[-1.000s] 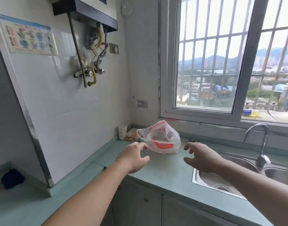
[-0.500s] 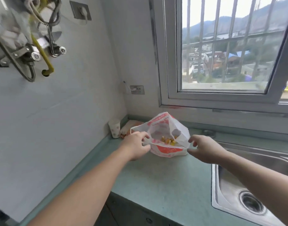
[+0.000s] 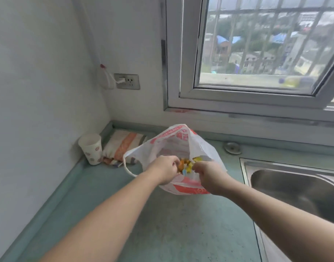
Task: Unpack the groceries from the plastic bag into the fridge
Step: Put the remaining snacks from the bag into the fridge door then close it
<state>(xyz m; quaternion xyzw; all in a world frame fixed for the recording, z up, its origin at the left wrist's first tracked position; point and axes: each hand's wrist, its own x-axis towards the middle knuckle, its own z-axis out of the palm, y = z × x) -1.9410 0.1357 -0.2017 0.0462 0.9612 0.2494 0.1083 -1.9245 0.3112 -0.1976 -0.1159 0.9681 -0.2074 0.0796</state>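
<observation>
While both hands reach into the plastic bag (image 3: 181, 146), the groceries (image 3: 187, 164) lie directly between them. The left hand (image 3: 165, 170) and right hand (image 3: 209, 173) have curled fingers; whether they grip the bag's rim or the groceries, I cannot tell.

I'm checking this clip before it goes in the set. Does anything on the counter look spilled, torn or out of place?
Nothing stands out. The plastic bag sits whole on the counter, both hands at its mouth: left hand, right hand. The paper cup stands upright in the corner beside a folded cloth. No spill shows.
</observation>
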